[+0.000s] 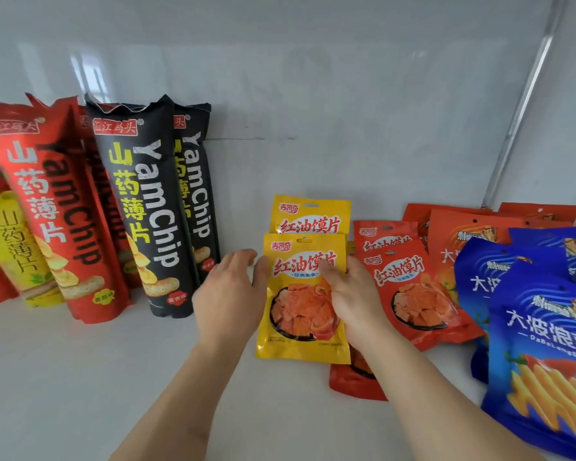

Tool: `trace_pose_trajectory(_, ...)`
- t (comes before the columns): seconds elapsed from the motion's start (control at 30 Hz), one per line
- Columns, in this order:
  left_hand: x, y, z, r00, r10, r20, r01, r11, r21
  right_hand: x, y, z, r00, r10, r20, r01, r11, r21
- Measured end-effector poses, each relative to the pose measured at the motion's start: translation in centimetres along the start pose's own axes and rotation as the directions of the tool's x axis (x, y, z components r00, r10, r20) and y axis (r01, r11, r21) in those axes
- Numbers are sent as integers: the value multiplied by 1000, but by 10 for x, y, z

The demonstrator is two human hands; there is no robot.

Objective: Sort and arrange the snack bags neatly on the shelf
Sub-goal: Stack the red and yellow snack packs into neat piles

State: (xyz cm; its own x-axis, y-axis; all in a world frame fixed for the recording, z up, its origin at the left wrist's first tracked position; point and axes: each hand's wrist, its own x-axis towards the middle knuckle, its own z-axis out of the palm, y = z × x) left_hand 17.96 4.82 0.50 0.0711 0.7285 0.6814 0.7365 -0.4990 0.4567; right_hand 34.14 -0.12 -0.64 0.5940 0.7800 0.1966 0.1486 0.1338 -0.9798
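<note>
Hands frame a yellow snack bag [301, 297] printed with red characters and a bowl of orange-red slices, lying flat on the white shelf [80, 377], long axis running away from the person, top edge toward the back wall. Left hand [228, 294] rests open-fingered just beside its left edge; right hand [351, 294] pinches its right edge.

Left of the left hand [228, 294], bare shelf [80, 377] lies open up to the standing black bags [153, 207] and red bags [57, 207]. Beyond both hands, past the yellow packets [301, 294], the floor is free. Right of the right hand [351, 294], red packets [419, 294] and blue bags [539, 344] crowd the shelf.
</note>
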Motion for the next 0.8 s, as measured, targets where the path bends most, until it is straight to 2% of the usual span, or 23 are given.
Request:
trace_pose_trajectory(0.07, 4, -18, -2, 959, 259, -115, -256, 966, 43, 6, 1, 19, 1000, 24, 9, -23, 999, -39)
trace_pose_trajectory(0.13, 4, -38, -2, 878, 462, -126, -451, 886, 103, 11, 1, 39, 998, 58, 16, -57, 995, -82)
trace_pose_trajectory(0.27, 4, -68, -1, 777, 627, -45, -611, 770, 182, 18, 8, 76, 993, 120, 20, -115, 981, -157)
trace_pose_trajectory(0.4, 7, -87, 3, 785, 620, -2, -612, 775, 154, 22, 21, 102, 978, 207, 4, -204, 969, -142)
trace_pose_trajectory(0.6, 10, -89, 9, 837, 547, 20, -547, 832, 91, 28, 22, 125, 991, 126, -47, -134, 952, -277)
trace_pose_trajectory(0.7, 11, -88, 11, 849, 525, 57, -528, 845, 81, 29, 21, 124, 997, 81, -10, -79, 918, -388)
trace_pose_trajectory(0.8, 8, -86, 13, 851, 522, 63, -525, 850, 53, 26, 16, 118, 994, 109, 24, -85, 882, -463)
